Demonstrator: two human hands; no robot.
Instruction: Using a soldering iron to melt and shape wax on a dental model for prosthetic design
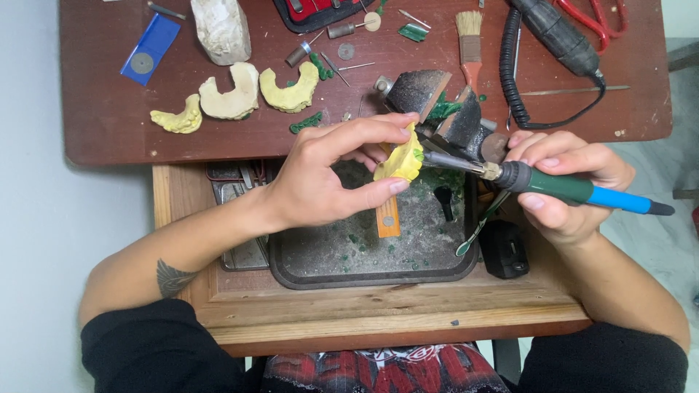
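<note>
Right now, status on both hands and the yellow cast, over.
Left hand pinching yellow dental cast over the dark tray. Right hand gripping green-handled heated tool, tip at the cast. Nothing between them; bench block close behind.

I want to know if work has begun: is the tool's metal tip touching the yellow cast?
Touching. The head view shows the metal tip of the green-handled tool meeting the yellow cast's edge, with no gap visible.

Yellow dental cast [400, 161] in left hand [320, 178], green-handled heated tool [553, 185] in right hand [568, 182].
</note>
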